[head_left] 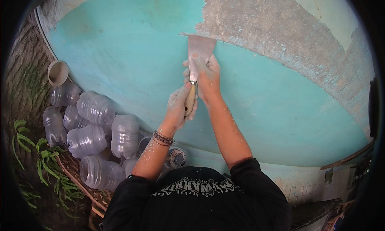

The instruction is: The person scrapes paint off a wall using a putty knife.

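Just left of the frame's centre, the left hand (178, 104) was wrapped around the handle (189, 102) of a scraper (202, 46), its blade at upper centre. Beside it, the right hand (209, 76) pinched the blade, thumb on top. A low angle and even pressure probably suited the grey patch's (276, 34) edge, upper right.

A black shirt (200, 211) with white lettering (191, 185) is worn; dark bracelets (163, 138) are wrapped round the left wrist (169, 128); forearms (225, 125) are dust-flecked.
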